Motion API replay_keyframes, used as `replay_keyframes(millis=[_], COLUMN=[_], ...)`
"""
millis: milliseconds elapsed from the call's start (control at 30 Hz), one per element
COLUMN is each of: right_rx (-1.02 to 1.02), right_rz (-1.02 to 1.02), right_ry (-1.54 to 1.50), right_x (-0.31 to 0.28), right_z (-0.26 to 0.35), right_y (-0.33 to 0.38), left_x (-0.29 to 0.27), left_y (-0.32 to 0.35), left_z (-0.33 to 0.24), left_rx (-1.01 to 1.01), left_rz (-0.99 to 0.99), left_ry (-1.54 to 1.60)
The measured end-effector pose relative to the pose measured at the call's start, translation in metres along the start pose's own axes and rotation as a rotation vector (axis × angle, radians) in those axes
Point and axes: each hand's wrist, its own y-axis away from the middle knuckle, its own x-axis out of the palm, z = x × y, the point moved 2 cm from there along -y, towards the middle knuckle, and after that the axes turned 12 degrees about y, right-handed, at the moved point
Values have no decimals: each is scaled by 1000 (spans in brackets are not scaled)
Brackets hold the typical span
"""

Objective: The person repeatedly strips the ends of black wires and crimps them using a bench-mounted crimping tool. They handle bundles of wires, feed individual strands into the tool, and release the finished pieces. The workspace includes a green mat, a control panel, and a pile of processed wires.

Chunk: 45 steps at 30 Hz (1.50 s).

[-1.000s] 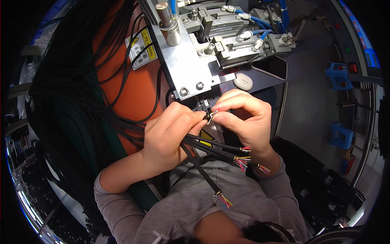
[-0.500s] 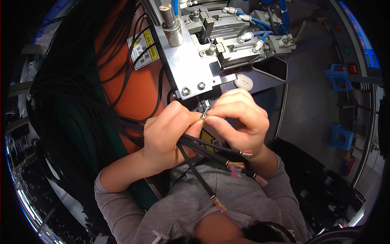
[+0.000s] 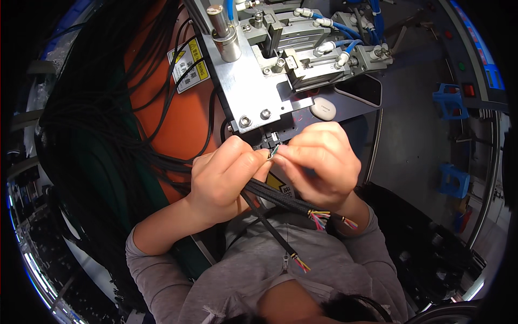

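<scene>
My left hand (image 3: 222, 175) is closed around several black braided cables (image 3: 278, 197). At its thumb and forefinger one cable end is pinched, with thin green and white wires (image 3: 274, 152) showing. My right hand (image 3: 324, 162) meets it there, thumb and forefinger pressed on those wires' tips; its other fingers are curled. The remaining cables hang out below my left hand, their ends fanning into pink, yellow and white wires (image 3: 319, 217). Just beyond my fingertips sits a small dark fixture (image 3: 271, 139), partly hidden by my hands.
A machine with a bright metal plate (image 3: 248, 89), clamps and blue air hoses (image 3: 345, 33) stands ahead. Black cables (image 3: 102, 116) spread over an orange surface (image 3: 175, 129) at left. A white rounded case (image 3: 322, 109) and a phone (image 3: 362, 90) lie beside the machine. Blue stools (image 3: 452, 181) stand at right.
The hanging cable ends have swung and drawn closer together, and one has moved to the right. My right hand has shifted slightly right and down; both hands keep their pinch.
</scene>
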Motion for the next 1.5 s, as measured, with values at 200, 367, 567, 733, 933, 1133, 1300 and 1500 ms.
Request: replay_keyframes(millis=[200,367,567,733,933,1133,1300,1500], right_rx=[252,230,-5,169,269,235,165,181], right_rz=[106,293,76,121,185,194,175,153], right_ry=[-509,-512,24,11,-42,-9,37,56], right_x=[12,-2,0,10,24,27,27,29], right_z=[-11,-20,-13,-29,-41,-41,-38,-37], right_y=[6,-3,2,19,24,24,26,28], left_x=[0,-2,7,13,20,19,21,21], left_y=[3,-5,6,9,14,15,16,16], left_z=[5,2,5,-2,8,9,6,6], left_rx=[74,78,96,97,48,39,92,52], left_rz=[-82,63,36,122,181,168,168,199], left_ry=[112,77,-223,-431,-441,-404,-484,-480])
